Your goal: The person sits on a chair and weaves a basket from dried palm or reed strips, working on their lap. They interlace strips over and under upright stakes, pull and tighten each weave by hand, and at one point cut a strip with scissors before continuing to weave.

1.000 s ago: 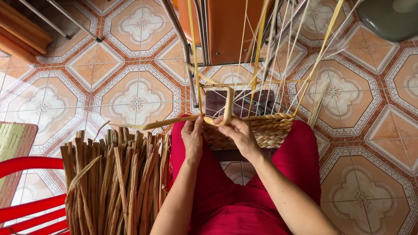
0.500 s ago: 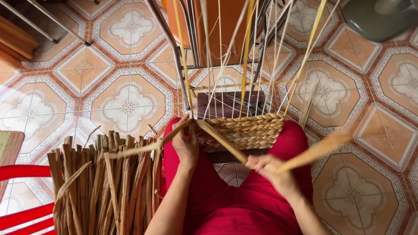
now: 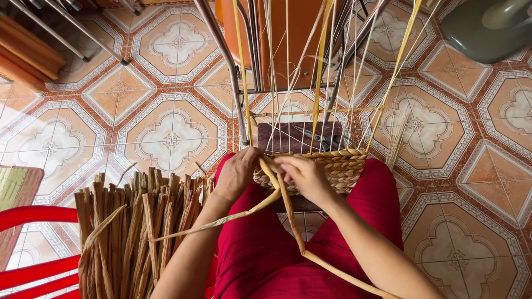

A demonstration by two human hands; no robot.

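Two flat dried strands [image 3: 288, 205] meet coarse woven basket [image 3: 338, 169].

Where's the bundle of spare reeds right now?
In the head view, the reed bundle stands at lower left, beside the left forearm, between the red chair and the person's red-clad lap, below the left hand.

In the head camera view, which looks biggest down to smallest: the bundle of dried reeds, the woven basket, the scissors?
1. Bundle of dried reeds, though it lies nearer the camera, which may exaggerate it.
2. Woven basket.
3. Scissors, clearly smallest.
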